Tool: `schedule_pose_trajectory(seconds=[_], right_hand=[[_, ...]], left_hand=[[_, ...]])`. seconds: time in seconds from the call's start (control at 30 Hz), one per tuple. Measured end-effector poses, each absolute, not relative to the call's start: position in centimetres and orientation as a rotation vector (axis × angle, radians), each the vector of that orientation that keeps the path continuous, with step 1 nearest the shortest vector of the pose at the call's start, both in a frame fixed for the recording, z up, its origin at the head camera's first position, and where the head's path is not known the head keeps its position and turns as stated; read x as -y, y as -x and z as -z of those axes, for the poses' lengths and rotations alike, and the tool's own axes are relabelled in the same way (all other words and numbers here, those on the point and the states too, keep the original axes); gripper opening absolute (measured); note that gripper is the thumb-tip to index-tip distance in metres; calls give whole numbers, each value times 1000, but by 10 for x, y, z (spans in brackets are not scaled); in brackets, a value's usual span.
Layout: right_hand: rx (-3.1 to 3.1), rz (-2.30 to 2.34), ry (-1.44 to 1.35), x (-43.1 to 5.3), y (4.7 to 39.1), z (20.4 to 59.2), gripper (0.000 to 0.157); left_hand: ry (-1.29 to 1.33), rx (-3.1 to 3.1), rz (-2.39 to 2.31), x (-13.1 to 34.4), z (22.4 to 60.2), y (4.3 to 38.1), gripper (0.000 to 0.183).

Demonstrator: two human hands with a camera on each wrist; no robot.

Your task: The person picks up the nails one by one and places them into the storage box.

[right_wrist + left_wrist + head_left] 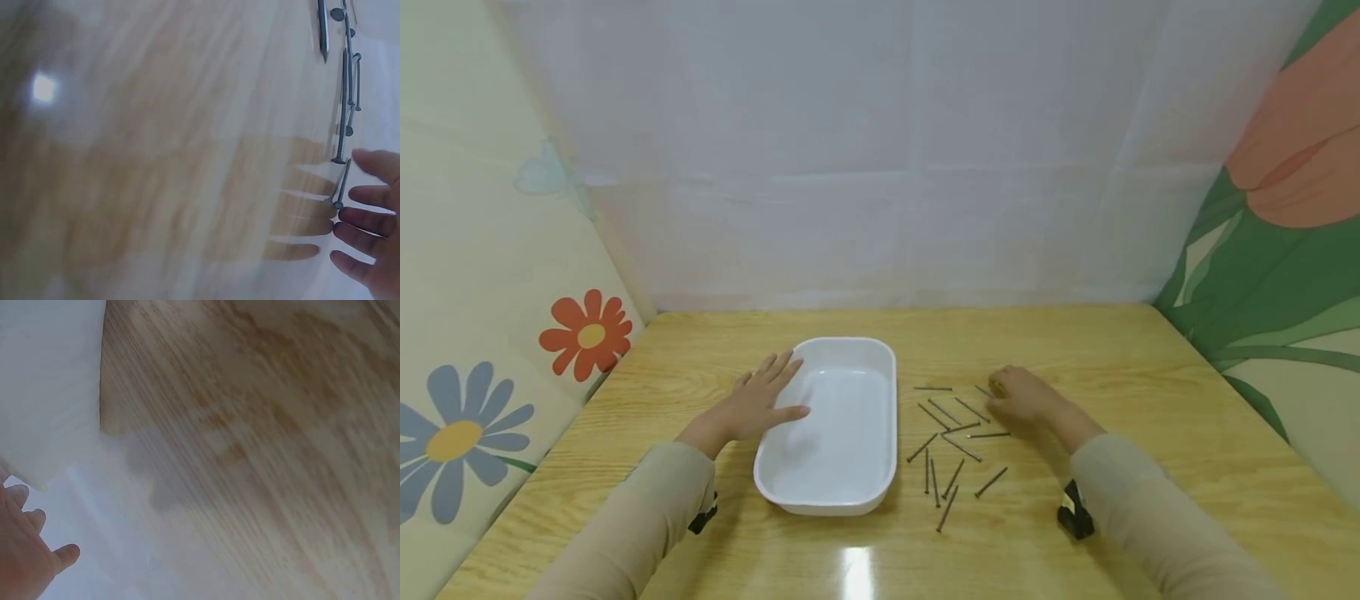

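Wooden table [992,554] bears tray [842,442], crossing nails [962,447]; left hand [752,406], fingers wide, over tray's edge; right hand [1022,397], fingers parted, near 1 nail [344,182].

Here on the table [970,567], the tray [842,433] sits left, nails [991,483] scattered just right of it; left hand [760,404] at the tray's left rim, right hand [1026,396] by the nails' far right edge, sheet [887,167] behind.

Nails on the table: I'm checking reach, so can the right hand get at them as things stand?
Likely yes: the right hand is beside the nails with nothing visible between, and the white tray stands on their other side, out of its way.
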State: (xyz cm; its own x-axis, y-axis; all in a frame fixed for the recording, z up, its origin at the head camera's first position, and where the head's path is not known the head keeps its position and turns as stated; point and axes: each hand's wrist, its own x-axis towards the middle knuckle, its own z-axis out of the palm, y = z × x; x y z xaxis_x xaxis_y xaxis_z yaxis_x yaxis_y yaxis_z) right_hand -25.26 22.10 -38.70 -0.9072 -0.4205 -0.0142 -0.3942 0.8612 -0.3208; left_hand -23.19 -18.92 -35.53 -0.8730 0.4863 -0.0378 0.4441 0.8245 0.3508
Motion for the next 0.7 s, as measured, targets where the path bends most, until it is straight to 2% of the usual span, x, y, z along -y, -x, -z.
schedule_pose_trajectory(seconds=[0.13,0.4,0.7], right_hand=[[-2955,464,649,-218,255,385,20],[-2950,471,571,-213,256,380,6],[-2943,397,501,-208,257,377,6]], left_hand=[[-750,-2873,-524,191,358,232,82],[-782,-2885,-524,192,365,233,81],[-776,-2895,-561,191,367,232,83]])
